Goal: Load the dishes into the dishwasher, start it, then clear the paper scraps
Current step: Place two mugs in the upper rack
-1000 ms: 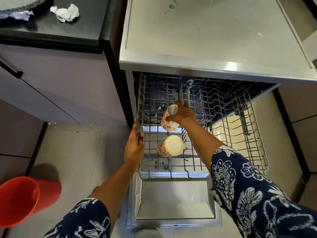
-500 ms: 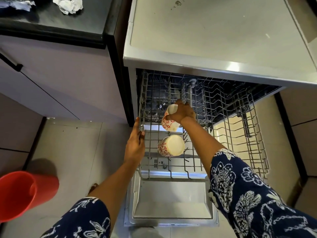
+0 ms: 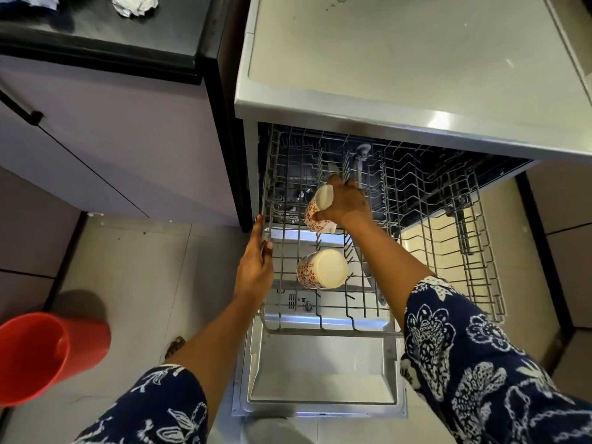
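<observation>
The dishwasher's upper wire rack point(image 3: 474, 270) is pulled out over the open door point(image 3: 320, 373). My right hand point(image 3: 344, 203) grips a white cup with a red pattern point(image 3: 315, 216), upside down and tilted, at the rack's back left. A second matching cup point(image 3: 322, 269) lies bottom-up in the rack just in front of it. My left hand point(image 3: 256, 267) holds the rack's left rim point(image 3: 267, 232). Crumpled paper scraps point(image 3: 133, 3) lie on the black counter point(image 3: 105, 36) at the top left.
A red bucket point(image 3: 41, 354) stands on the tiled floor at the lower left. Pale cabinet fronts point(image 3: 112, 149) with a black handle sit left of the dishwasher. The dishwasher's flat grey top point(image 3: 400, 59) fills the upper right. The right part of the rack holds nothing.
My right hand has moved the cup slightly further back into the rack. The left hand keeps its hold on the rim. The view has shifted a little.
</observation>
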Demonstrator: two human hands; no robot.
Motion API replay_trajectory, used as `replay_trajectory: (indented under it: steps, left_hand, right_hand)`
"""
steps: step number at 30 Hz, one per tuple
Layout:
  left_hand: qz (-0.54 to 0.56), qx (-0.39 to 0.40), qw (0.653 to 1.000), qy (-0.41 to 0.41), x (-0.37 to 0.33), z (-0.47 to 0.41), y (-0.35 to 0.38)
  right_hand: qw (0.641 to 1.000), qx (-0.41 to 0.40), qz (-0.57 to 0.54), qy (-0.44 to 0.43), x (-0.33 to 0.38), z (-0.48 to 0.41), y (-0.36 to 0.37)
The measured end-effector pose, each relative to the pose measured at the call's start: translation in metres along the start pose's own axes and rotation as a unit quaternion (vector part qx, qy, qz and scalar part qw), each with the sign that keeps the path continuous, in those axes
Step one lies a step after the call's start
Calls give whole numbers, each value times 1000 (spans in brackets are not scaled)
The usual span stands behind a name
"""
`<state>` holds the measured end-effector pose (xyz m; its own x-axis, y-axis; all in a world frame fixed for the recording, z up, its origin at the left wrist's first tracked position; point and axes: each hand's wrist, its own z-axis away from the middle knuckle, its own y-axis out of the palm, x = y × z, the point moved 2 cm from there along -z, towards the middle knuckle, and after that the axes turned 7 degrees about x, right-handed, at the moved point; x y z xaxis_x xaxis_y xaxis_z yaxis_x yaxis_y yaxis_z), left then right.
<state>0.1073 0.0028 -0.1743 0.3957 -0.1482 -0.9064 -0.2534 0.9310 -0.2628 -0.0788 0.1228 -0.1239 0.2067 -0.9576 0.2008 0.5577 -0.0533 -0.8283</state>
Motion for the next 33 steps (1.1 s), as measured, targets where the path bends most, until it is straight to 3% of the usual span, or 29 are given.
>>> replay_trajectory:
  steps: [14, 24, 33]
  left_hand:
    - [10, 0, 1000, -1, 0, 1, -1]
    - [3, -3, 1000, 16, 1, 0, 0]
    - [5, 0, 1000, 14, 1, -1, 0]
  right_hand:
    - [1000, 13, -18, 7, -17, 5, 24]
    - [989, 53, 47, -133, -36, 1, 16]
    - [989, 45, 77, -119, -14, -8, 33]
